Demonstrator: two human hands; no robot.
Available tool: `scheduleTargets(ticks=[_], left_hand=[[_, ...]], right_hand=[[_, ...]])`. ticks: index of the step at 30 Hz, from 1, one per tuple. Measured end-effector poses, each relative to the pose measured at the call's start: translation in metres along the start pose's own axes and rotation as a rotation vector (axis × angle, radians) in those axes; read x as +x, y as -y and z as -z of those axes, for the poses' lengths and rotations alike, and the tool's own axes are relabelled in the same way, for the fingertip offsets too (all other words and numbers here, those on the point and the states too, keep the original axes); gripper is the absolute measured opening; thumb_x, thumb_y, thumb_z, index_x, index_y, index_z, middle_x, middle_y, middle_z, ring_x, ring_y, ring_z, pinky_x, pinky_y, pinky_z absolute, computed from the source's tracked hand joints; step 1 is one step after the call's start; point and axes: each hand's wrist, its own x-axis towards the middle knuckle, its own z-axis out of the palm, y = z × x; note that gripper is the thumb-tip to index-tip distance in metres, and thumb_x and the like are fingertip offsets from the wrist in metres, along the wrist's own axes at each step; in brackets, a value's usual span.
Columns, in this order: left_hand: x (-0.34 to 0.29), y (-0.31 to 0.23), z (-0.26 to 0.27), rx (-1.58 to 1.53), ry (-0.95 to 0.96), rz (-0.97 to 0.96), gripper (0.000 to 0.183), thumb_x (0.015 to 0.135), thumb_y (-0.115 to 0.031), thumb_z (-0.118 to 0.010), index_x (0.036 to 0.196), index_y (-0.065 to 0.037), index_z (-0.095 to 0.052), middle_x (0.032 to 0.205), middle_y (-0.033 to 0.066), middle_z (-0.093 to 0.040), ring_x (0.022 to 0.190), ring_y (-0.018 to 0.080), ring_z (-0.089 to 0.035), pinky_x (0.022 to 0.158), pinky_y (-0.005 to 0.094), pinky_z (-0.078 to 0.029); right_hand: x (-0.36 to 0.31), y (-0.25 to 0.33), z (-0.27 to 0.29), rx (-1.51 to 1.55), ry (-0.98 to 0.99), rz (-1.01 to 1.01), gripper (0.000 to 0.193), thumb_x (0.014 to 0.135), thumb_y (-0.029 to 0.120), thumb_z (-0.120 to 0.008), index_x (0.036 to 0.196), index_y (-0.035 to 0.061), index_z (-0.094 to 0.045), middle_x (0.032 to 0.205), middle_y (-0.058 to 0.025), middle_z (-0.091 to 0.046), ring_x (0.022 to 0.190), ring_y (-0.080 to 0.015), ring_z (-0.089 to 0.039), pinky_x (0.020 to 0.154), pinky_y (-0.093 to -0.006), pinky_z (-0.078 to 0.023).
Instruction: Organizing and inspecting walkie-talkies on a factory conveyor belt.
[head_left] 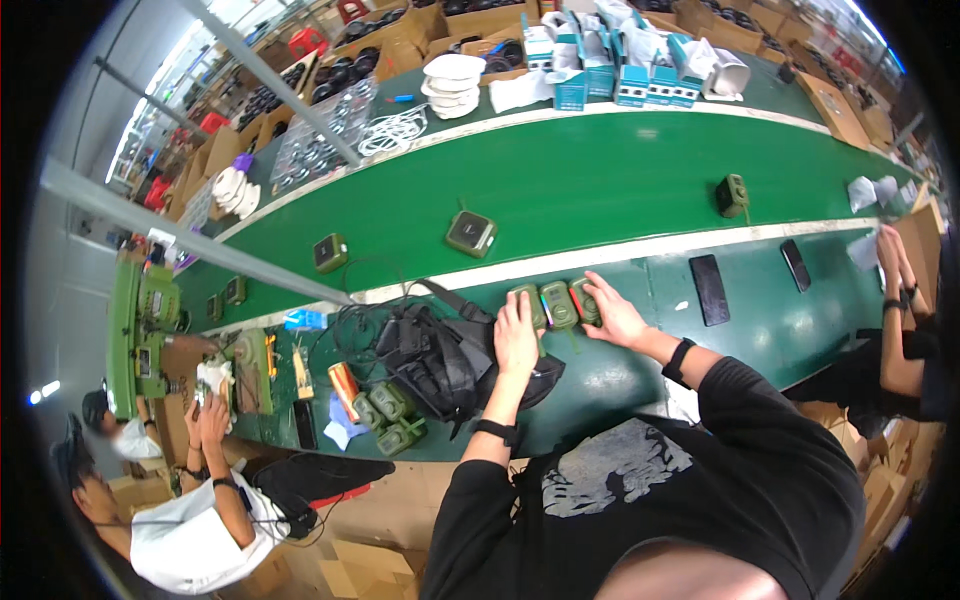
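Note:
Three small olive-green devices, which look like portable speakers, stand side by side on the near green worktop. My left hand [515, 335] is closed on the left speaker [535, 303], its fingers over the top. On the other side, my right hand [612, 312] grips the right speaker [582, 301] with its fingers bent around it. Between them the middle speaker [559, 304] shows its face, with a coloured strip on its left side. Thin straps hang from the row toward me. A black bag [430, 355] lies just left of my left hand, partly under that forearm.
Several green speakers [391, 403] cluster left of the bag, beside an orange box [343, 388]. Two phones [709, 290] lie to the right. More speakers [471, 232] sit on the green conveyor belt [620, 165]. Co-workers are at left [205, 520] and right [905, 330]; a green machine [150, 330] stands left.

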Motion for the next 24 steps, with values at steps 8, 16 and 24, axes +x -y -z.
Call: scheduleTargets(ticks=[8, 16, 24], left_hand=[[0.001, -0.003, 0.001, -0.03, 0.025, -0.008, 0.09, 0.072, -0.016, -0.082, 0.148, -0.005, -0.035, 0.145, 0.022, -0.04, 0.127, 0.039, -0.046, 0.104, 0.0459, -0.042], [0.0, -0.003, 0.003, 0.011, 0.017, 0.008, 0.09, 0.071, -0.019, -0.082, 0.147, -0.005, -0.036, 0.145, 0.02, -0.042, 0.123, 0.0361, -0.049, 0.102, 0.0444, -0.043], [0.0, -0.001, -0.001, 0.0, 0.021, 0.003, 0.089, 0.069, -0.019, -0.083, 0.146, -0.006, -0.039, 0.144, 0.0203, -0.043, 0.122, 0.0364, -0.049, 0.103, 0.0443, -0.043]], right_hand=[[-0.002, -0.003, 0.002, -0.013, -0.031, 0.021, 0.079, 0.07, 0.022, -0.079, 0.135, -0.0012, -0.04, 0.153, -0.0187, -0.031, 0.132, -0.0388, -0.045, 0.1, -0.0432, -0.051], [0.003, -0.003, 0.008, 0.016, -0.005, 0.011, 0.08, 0.069, 0.021, -0.079, 0.136, 0.0008, -0.04, 0.152, -0.019, -0.032, 0.132, -0.0393, -0.045, 0.101, -0.0435, -0.05], [0.092, -0.072, 0.036, -0.01, -0.333, -0.043, 0.09, 0.071, 0.017, -0.078, 0.144, -0.0021, -0.029, 0.152, -0.0273, -0.03, 0.139, -0.0413, -0.037, 0.115, -0.0421, -0.035]])
